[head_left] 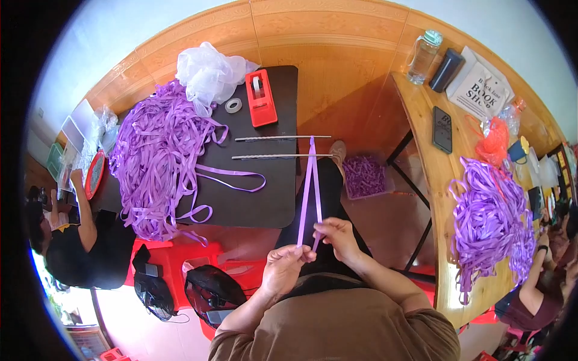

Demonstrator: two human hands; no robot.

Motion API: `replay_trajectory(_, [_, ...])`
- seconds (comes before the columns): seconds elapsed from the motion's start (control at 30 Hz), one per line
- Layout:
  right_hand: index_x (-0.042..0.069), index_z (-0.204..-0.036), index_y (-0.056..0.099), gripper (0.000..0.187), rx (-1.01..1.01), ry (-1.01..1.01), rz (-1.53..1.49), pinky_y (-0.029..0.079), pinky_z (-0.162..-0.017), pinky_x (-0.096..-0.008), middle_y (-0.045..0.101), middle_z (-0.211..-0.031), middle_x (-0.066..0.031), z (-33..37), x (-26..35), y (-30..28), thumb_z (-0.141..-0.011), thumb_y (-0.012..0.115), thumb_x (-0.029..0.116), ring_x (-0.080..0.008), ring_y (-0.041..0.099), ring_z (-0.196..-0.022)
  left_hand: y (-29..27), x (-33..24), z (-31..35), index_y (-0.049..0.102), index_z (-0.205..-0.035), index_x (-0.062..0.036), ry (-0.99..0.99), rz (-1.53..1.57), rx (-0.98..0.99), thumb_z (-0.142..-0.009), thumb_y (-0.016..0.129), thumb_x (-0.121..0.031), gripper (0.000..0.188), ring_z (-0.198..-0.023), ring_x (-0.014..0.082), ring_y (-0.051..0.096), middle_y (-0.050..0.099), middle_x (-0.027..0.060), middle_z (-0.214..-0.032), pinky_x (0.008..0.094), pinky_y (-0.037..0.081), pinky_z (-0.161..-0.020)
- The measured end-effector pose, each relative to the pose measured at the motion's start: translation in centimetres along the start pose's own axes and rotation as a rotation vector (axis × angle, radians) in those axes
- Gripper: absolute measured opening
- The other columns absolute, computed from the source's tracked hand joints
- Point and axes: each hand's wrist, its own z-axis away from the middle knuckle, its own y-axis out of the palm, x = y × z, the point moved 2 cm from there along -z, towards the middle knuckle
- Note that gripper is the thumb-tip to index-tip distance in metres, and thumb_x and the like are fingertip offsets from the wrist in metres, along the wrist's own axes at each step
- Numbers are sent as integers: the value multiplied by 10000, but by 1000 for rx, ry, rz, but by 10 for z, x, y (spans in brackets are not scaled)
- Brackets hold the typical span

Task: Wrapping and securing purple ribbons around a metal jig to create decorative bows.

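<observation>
A purple ribbon (pixel 305 201) is looped over the far one of two thin metal rods and its two lengths run down toward me, crossing the near rod. My left hand (pixel 280 269) pinches one length near its lower end. The other length lies between the closed fingers of my right hand (pixel 339 239), with a short tail hanging below. Both the far rod (pixel 265 138) and the near rod (pixel 265 157) lie across the dark table (pixel 265 204) and jut past its right edge. A big tangled heap of purple ribbon (pixel 159 156) covers the table's left part.
Behind the rods stand a red tape dispenser (pixel 261 99), a tape roll (pixel 233 106) and a white translucent bag (pixel 211 72). A wooden table (pixel 433 198) on the right holds a phone (pixel 442 129) and more ribbon (pixel 490 225). A bin (pixel 365 176) sits below. Other people work at both sides.
</observation>
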Motion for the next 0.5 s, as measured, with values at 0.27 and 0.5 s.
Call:
replay_trajectory(0.27, [23, -746, 639, 90, 84, -36, 113, 393, -526, -199, 616, -664, -17, 8, -3, 6, -815, 669, 71, -54, 543, -606, -4, 1, -2, 696, -956, -41, -31, -57, -53, -906, 563, -98, 153, -846, 228, 633, 682, 118, -935, 348, 488, -777])
replay_trajectory(0.5, [-4, -808, 659, 63, 343, 166, 52, 451, -610, -209, 637, -699, -40, 35, -12, 6, -790, 604, -28, -91, 583, -636, -9, 15, -11, 674, -981, 34, 20, -375, -82, -893, 587, -39, 144, -761, 121, 613, 659, 87, -873, 256, 500, -733])
